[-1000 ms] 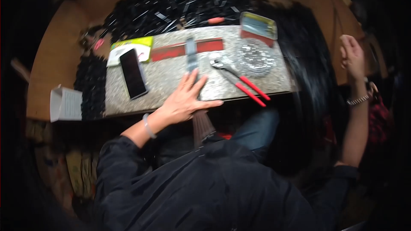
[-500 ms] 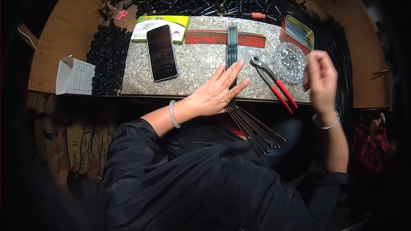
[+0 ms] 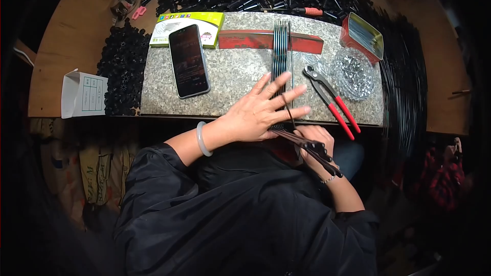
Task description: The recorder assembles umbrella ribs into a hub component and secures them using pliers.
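- While the left hand [image 3: 258,115] spreads open, palm down, over dark rods [image 3: 280,41] at the frame's centre, the right hand [image 3: 318,138] curls by their lower ends, its grip impossible to tell.
- Several rods already lie side by side across the red bar [image 3: 245,39] on the counter [image 3: 235,84].
- A single rod [image 3: 291,59] sits slightly apart to their right, seemingly not yet aligned.
- Long dark strands [image 3: 404,82] fill the frame's right, apparently untouched.

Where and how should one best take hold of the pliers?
Probably by the red handles, from the person's near right: the pliers lie flat, their handles slant toward that side and jut past the near edge of the slab, perhaps leaving room for fingers, while the metal head points away.
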Demonstrator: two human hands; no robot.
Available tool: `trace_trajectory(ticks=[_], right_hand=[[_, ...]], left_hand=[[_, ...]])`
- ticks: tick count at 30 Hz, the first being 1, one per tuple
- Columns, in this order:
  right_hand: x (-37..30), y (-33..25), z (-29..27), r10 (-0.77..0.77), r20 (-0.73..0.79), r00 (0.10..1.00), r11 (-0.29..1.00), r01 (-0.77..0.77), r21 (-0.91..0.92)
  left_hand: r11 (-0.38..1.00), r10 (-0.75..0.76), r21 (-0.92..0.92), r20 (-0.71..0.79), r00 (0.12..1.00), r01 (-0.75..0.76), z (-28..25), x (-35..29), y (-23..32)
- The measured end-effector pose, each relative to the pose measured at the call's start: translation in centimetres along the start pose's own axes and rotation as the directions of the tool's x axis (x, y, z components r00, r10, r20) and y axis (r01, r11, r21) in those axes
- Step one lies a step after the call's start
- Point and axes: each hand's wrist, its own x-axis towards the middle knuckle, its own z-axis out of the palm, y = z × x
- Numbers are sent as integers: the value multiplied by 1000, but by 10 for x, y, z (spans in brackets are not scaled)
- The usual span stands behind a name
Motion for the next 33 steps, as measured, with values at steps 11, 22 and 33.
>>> trace_trajectory(ticks=[11, 22, 33], right_hand=[[136, 85, -129, 56, -163, 985, 990, -76, -117], [213, 192, -107, 347, 204, 916, 929, -305, -211], [205, 128, -95, -7, -155, 988, 1000, 11, 24]], left_hand=[[996, 52, 74, 17, 999, -53, 9, 0, 3], [984, 106, 140, 20, 994, -107, 15, -6, -2], [994, 104, 30, -14, 995, -103, 13, -5, -2]])
